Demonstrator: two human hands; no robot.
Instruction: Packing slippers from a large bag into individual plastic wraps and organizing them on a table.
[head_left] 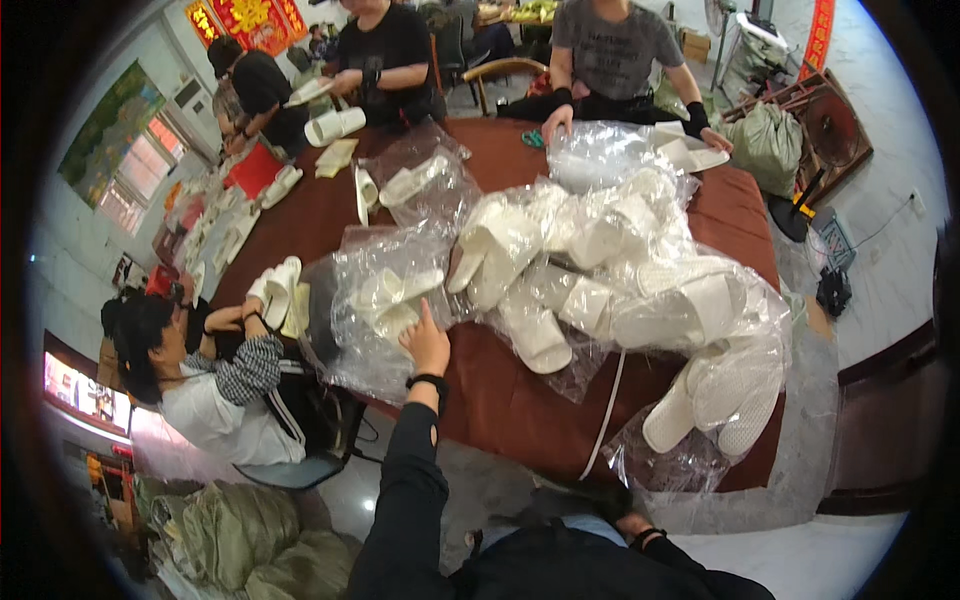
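My left hand [427, 345] reaches over the near left of the table with its index finger stretched out. The fingertip is at a pair of white slippers [385, 292] in a clear plastic bag [350, 345]; whether it touches them I cannot tell. Nothing shows in its grasp. Low by my body, below the table's near edge, is my right hand [634, 524]; its fingers are too small and hidden to read. To the right of my left hand lies a big heap of bagged white slippers [610, 240].
A brown cloth covers the table [480, 385]. A white strap [607, 415] hangs over its near edge. One person [230, 400] sits at the left with slippers; others stand across the table, one [625, 60] handling a bag. Green sacks [230, 540] lie on the floor.
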